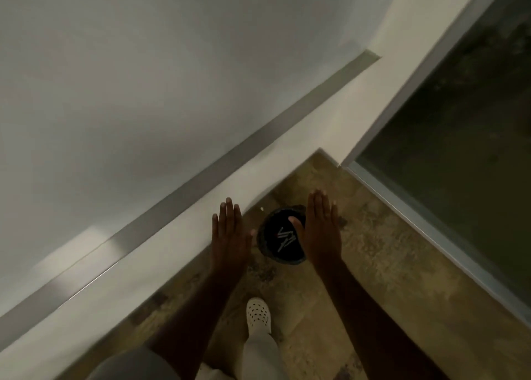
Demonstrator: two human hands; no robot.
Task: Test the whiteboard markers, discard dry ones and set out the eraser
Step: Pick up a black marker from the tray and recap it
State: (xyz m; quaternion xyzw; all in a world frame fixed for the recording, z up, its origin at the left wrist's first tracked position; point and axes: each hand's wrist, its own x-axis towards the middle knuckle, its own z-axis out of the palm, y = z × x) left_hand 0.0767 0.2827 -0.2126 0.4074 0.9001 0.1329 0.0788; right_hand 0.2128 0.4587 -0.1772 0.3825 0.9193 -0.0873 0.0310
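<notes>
- Nearest to us we see two legs in light trousers and one white perforated clog [258,316] planted on the mottled brown floor [373,264].
- We count two bare forearms reaching forward and down, one on each side of a bin.
- Our left hand [228,233] is flat, fingers straight and together, its grip released and holding nothing; it hangs over the edge where the floor meets the pale wall base.
- Our right hand [321,230] is likewise flat and released, empty, its thumb overlapping the right rim of the bin in this view.
- Between the two hands stands one round dark waste bin [265,253] on the floor, close to the wall.
- Inside the bin lie the discarded markers [284,237], a loose crossed heap of about four or five; blur keeps us from an exact count.
- One small pale speck [261,208] lies on the floor just beyond the bin.
- Farther off, one grey metal tray ledge [230,155] runs diagonally under the large whiteboard [143,63].
- To the far right we see one dark glass panel [459,120] in a pale frame.
</notes>
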